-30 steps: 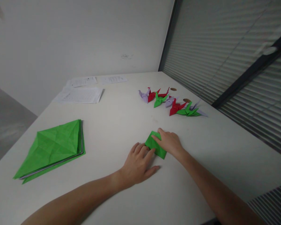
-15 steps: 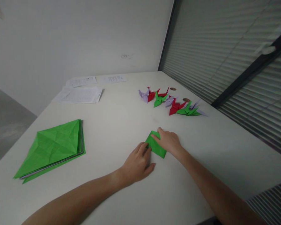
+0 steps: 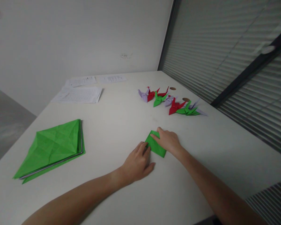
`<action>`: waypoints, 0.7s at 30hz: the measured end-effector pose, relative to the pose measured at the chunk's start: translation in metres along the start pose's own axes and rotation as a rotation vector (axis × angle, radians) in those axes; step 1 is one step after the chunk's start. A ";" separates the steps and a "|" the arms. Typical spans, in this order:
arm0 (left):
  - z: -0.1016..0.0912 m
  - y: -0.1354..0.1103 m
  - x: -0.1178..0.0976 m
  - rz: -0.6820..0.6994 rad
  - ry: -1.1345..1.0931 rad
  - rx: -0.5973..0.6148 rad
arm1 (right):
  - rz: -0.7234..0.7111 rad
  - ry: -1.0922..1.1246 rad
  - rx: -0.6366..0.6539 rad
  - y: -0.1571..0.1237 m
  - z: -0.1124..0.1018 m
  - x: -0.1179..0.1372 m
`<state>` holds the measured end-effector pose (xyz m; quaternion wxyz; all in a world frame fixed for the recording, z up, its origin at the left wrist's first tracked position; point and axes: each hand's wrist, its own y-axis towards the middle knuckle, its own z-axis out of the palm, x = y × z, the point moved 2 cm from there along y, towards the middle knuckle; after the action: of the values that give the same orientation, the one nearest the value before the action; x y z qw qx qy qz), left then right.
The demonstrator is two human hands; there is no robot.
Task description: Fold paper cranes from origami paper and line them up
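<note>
A small folded green paper [image 3: 156,147] lies on the white table [image 3: 121,122] in front of me. My right hand [image 3: 169,140] rests flat on its right side, fingers stretched out and pressing it down. My left hand [image 3: 137,162] sits at the paper's left edge with its fingers curled, their tips touching the fold. Whether those fingers pinch the paper I cannot make out.
A stack of large creased green sheets [image 3: 51,149] lies at the left. Several folded paper cranes [image 3: 170,102] in red, green and lilac stand in a row at the back right. Printed white papers [image 3: 78,93] lie at the far edge. Window blinds [image 3: 236,56] run along the right.
My left hand's fingers have drawn back off the green paper and curled at its left edge. The right hand and the paper have stayed where they were.
</note>
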<state>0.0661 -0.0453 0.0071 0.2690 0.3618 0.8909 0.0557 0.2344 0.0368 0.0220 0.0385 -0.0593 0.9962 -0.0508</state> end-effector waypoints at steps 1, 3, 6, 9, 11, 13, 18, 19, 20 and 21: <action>0.000 0.000 0.000 0.000 -0.001 -0.001 | 0.001 0.002 0.003 0.000 0.000 0.000; 0.001 0.000 0.001 0.003 -0.002 -0.005 | 0.004 0.004 0.009 0.000 -0.001 0.000; 0.002 0.000 0.002 0.011 0.003 -0.007 | 0.007 0.004 0.016 0.000 -0.002 0.001; 0.004 0.000 0.001 0.019 0.053 0.003 | 0.006 -0.005 0.011 0.000 -0.003 0.001; 0.004 -0.001 0.000 0.019 0.131 -0.001 | 0.008 -0.014 0.012 0.001 -0.004 0.002; 0.004 -0.002 -0.004 0.061 0.201 -0.004 | 0.014 -0.022 0.017 0.001 -0.003 0.002; 0.006 -0.004 -0.017 0.309 0.167 0.101 | 0.024 -0.027 0.032 0.002 -0.002 0.002; 0.006 -0.004 -0.018 0.311 0.157 0.119 | 0.021 -0.029 0.031 0.002 -0.002 0.002; 0.005 -0.004 -0.018 0.294 0.153 0.128 | 0.018 -0.033 0.028 0.001 -0.002 0.002; 0.005 -0.005 -0.018 0.266 0.154 0.132 | 0.017 -0.037 0.025 0.001 -0.002 0.002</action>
<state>0.0766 -0.0615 0.0097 0.1659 0.4880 0.8549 0.0594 0.2318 0.0380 0.0237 0.0581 -0.0515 0.9951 -0.0618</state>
